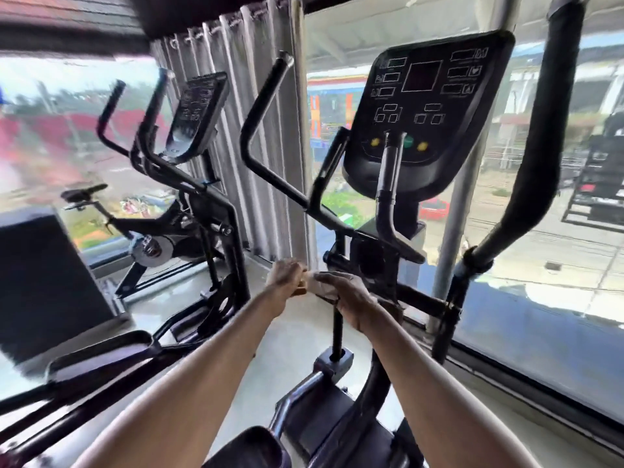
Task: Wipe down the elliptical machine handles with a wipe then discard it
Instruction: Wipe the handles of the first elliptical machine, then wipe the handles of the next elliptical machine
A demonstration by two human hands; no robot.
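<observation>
Both our hands meet low in front of the black elliptical machine point(429, 113). Our left hand point(285, 276) pinches one end of a small pale wipe point(313, 282), fingers curled; our right hand point(344, 295) curls over the other end. Wipe sits below the black curved handles point(261, 99), touching neither.
</observation>
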